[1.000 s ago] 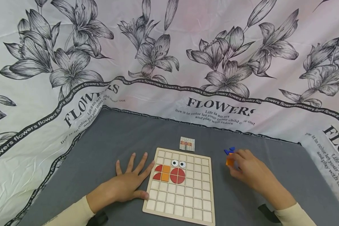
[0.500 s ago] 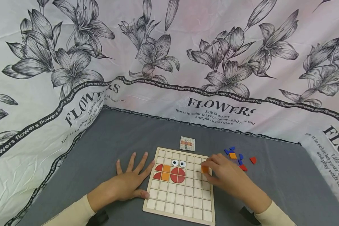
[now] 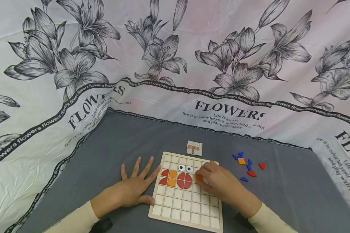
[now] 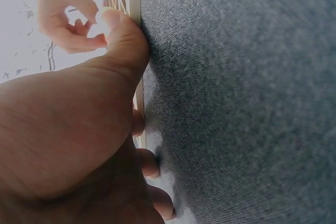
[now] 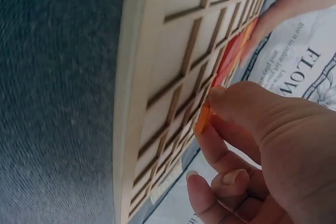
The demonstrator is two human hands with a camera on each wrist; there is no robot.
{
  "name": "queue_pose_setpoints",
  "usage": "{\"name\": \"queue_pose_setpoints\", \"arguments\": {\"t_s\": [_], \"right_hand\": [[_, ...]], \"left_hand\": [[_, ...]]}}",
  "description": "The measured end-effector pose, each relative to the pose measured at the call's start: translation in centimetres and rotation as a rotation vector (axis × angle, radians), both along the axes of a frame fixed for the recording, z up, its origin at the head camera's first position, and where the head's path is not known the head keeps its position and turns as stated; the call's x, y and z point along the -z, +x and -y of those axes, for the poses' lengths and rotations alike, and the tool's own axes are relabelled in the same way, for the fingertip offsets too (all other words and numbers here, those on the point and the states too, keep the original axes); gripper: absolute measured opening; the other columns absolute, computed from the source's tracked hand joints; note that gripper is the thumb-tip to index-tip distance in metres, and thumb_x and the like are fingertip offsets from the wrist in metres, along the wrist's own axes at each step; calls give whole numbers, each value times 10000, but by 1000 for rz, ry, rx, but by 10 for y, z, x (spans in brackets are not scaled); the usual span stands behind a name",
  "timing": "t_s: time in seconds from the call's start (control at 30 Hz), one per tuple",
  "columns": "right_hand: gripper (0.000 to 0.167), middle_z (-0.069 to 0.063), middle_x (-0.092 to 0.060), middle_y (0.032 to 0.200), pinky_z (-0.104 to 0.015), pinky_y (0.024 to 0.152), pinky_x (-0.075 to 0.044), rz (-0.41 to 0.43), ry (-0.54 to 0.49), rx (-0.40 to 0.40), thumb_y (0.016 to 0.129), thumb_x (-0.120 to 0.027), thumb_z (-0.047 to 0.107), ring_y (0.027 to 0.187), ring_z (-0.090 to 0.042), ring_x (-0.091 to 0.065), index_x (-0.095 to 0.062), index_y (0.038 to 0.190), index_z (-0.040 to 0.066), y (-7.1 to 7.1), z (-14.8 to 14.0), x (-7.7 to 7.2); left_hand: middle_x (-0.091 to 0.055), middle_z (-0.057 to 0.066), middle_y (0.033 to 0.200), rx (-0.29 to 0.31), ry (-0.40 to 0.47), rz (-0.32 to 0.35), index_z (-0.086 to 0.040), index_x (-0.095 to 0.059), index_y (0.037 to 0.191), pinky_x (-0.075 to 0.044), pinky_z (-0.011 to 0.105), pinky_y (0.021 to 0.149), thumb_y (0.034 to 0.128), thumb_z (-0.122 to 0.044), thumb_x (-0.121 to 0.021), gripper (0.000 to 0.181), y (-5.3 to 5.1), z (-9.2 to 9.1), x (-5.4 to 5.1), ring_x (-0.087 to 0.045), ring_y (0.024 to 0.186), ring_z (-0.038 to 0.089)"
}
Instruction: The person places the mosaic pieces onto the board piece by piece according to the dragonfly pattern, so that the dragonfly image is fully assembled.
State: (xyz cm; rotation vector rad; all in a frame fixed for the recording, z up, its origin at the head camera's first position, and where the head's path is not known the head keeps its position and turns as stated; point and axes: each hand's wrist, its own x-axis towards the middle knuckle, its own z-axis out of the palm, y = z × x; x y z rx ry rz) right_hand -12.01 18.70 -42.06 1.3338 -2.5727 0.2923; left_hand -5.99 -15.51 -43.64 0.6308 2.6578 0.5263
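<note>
A wooden grid board (image 3: 180, 205) holds two white eye pieces, a red circle (image 3: 184, 180) made of quarter pieces, an orange strip (image 3: 171, 178) and red quarter pieces at its left. My right hand (image 3: 221, 183) pinches an orange square (image 3: 198, 177) between thumb and fingers over the board, just right of the red circle; the right wrist view shows the orange square (image 5: 202, 118) tilted at the grid. My left hand (image 3: 131, 191) lies with fingers spread on the table, its thumb and a fingertip at the board's left edge.
A small patterned card (image 3: 194, 148) lies behind the board. Right of the board are loose blue pieces, an orange square (image 3: 241, 161) and red pieces (image 3: 252, 173) on the grey cloth. A flower-printed curtain (image 3: 163, 97) stands behind.
My right hand has moved left from the loose pieces to the board, carrying an orange square. The loose pieces it covered now show. My left hand has stayed in place.
</note>
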Motion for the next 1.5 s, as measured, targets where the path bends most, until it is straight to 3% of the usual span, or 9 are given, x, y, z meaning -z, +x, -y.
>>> {"name": "queue_pose_setpoints", "arguments": {"t_s": [0.17, 0.37, 0.47, 1.17, 1.4, 1.5], "right_hand": [[163, 27, -667, 973, -258, 671, -574, 7, -5, 22, 873, -885, 145, 874, -119, -587, -802, 1010, 113, 1, 3, 4], [159, 26, -661, 974, -233, 645, -557, 24, -6, 43, 872, -895, 156, 874, -112, -581, -805, 999, 124, 2, 4, 6], [164, 37, -662, 990, -232, 657, -562, 36, -1, 49, 876, -897, 169, 887, -101, -584, -812, 1013, 139, 3, 4, 6], [207, 38, -669, 1022, -265, 728, -587, 123, -5, 53, 909, -868, 164, 938, -100, -601, -805, 1105, 159, 2, 7, 4], [285, 37, -696, 1065, -292, 751, -607, 96, -18, 41, 896, -886, 218, 979, -103, -644, -786, 1157, 165, -1, 3, 6], [327, 48, -694, 1106, -301, 748, -609, 80, -19, 75, 913, -873, 272, 1000, -96, -655, -769, 1204, 163, -1, -3, 4]], "left_hand": [[141, 125, 1774, 18, 34, -31, -327, -30, 1725, 108, 955, 943, 870, -793, -554, 1105, -1, 2, 11, 168, 1552, 585], [93, 157, 1774, -15, -3, 6, -250, -107, 1728, 79, 938, 1001, 873, -738, -616, 1108, 1, -2, -4, 147, 1565, 566], [80, 166, 1773, -25, -17, 12, -235, -126, 1726, 63, 940, 1004, 869, -718, -639, 1110, 1, -3, -7, 141, 1565, 567], [70, 193, 1768, -17, -5, 10, -205, -141, 1725, 58, 944, 997, 884, -688, -648, 1094, 2, -2, -8, 137, 1556, 587], [61, 197, 1768, -20, -9, 5, -198, -151, 1723, 48, 946, 998, 888, -678, -658, 1089, 3, -3, -9, 128, 1557, 590], [57, 197, 1769, -19, -9, 5, -197, -153, 1723, 47, 947, 997, 886, -683, -654, 1090, 2, -2, -8, 123, 1557, 591]]}}
